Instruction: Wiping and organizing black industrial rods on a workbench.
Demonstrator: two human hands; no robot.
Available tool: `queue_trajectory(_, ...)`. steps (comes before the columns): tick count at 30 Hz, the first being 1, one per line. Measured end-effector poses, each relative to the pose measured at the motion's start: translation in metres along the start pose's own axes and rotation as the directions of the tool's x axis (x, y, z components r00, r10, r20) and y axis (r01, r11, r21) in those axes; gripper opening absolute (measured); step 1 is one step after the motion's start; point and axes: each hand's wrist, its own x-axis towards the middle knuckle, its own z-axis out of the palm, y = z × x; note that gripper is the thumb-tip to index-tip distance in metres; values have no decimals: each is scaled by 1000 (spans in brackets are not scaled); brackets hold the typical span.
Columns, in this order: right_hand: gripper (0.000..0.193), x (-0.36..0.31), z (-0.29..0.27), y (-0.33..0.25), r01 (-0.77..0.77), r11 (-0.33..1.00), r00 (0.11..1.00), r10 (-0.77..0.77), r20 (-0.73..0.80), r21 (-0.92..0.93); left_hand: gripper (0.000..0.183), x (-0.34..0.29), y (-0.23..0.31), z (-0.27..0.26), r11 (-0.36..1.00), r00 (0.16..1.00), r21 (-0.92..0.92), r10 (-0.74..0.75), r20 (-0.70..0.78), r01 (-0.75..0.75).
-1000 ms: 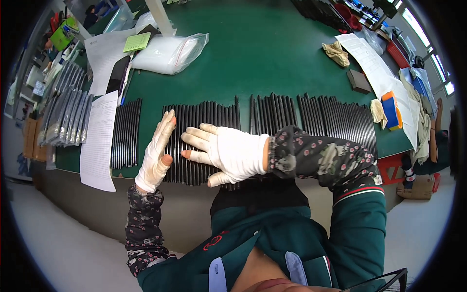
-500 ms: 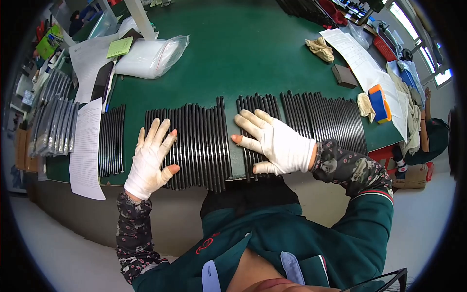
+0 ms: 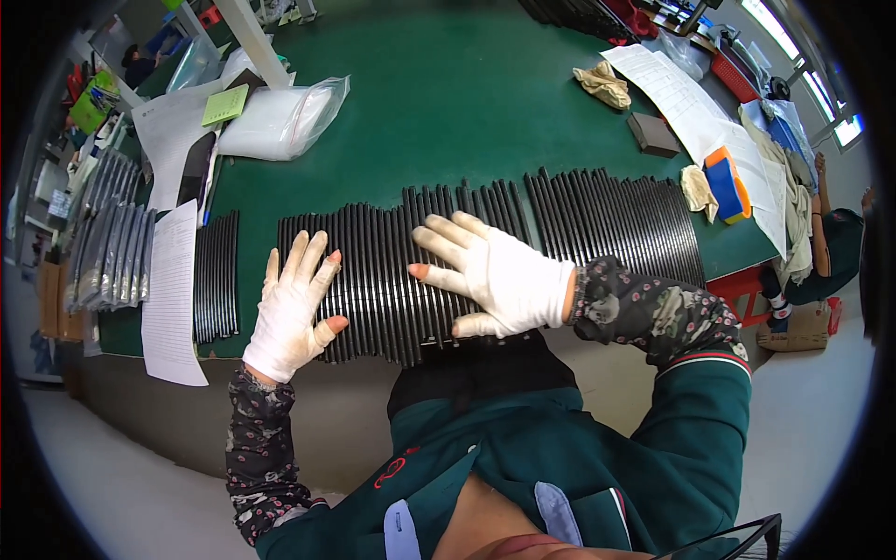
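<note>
Thin black rods [image 3: 378, 271] lie side by side in a wide row on the green table, pointing toward and away from me. My left hand [image 3: 291, 308], in a white glove with some bare fingertips, rests flat along the row's left edge, fingers spread. Over the row's right part lies my right hand [image 3: 499, 275], gloved the same way, palm down with fingers apart; it hides the middle of the rods beneath. Farther right, past a narrow gap, is another batch of black rods [image 3: 611, 219], with my right sleeve crossing its near end.
A smaller rod batch [image 3: 217, 280] lies at left beside a printed sheet [image 3: 170, 299] and bagged rods [image 3: 112, 243]. Plastic bags [image 3: 280, 121] sit farther back. To the right are a brown block [image 3: 653, 135], an orange-and-blue object [image 3: 728, 185] and cloths [image 3: 602, 87]. Another person [image 3: 826, 243] is at far right.
My right hand has slid left, carrying the rods beneath it up against the wide row and closing the gap there. A narrow gap now shows on their right. My left hand stays nearly still.
</note>
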Motion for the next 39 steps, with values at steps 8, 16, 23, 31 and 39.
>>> queue_trajectory(8, 81, -11, -8, -7, -23, 999, 1000, 23, -11, -33, 82, -12, 6, -15, 999, 1000, 38, -14, 25, 13)
queue_trajectory(16, 78, 24, -46, 26, -134, 725, 969, 240, -65, 676, 82, -7, 69, -48, 994, 992, 3, 110, 54, -110)
queue_trajectory(23, 61, 81, -15, 80, -70, 188, 929, 371, -5, 980, 75, 35, 119, -23, 899, 898, -216, 416, 144, -382)
queue_trajectory(31, 59, 83, 0, 81, -129, 25, 979, 163, 123, 991, 77, 58, 109, -7, 901, 920, -252, 384, 83, -353)
queue_trajectory(39, 58, 52, -19, 117, -65, 85, 970, 240, 43, 994, 80, 67, 126, -14, 905, 931, -278, 357, 80, -323)
